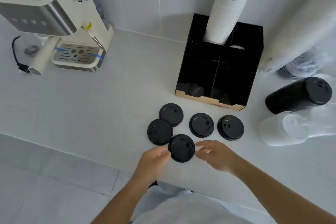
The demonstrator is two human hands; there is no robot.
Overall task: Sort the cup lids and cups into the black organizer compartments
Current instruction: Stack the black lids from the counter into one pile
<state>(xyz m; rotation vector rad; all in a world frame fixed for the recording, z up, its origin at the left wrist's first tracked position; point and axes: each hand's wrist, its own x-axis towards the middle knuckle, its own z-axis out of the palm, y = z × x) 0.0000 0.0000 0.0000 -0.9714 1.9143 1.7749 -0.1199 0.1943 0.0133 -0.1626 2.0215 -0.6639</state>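
Several black cup lids lie flat on the white counter in front of the black organizer [254,71]. The nearest lid [181,148] sits between my hands. My left hand [154,158] touches its left edge with the fingertips. My right hand [214,154] hovers at its right side, fingers apart, holding nothing. Other lids lie at the left [159,132], back left [171,114], middle [201,125] and right [230,127]. A tall stack of white paper cups [225,16] stands in the organizer's back compartment. Its front compartments look dark and I cannot tell what they hold.
A cream espresso machine [54,14] stands at the back left with a power cord [16,56]. At the right lie a sleeve of black lids [298,94], a sleeve of clear lids [285,129] and plastic-wrapped cups [298,29]. The counter edge runs near my body.
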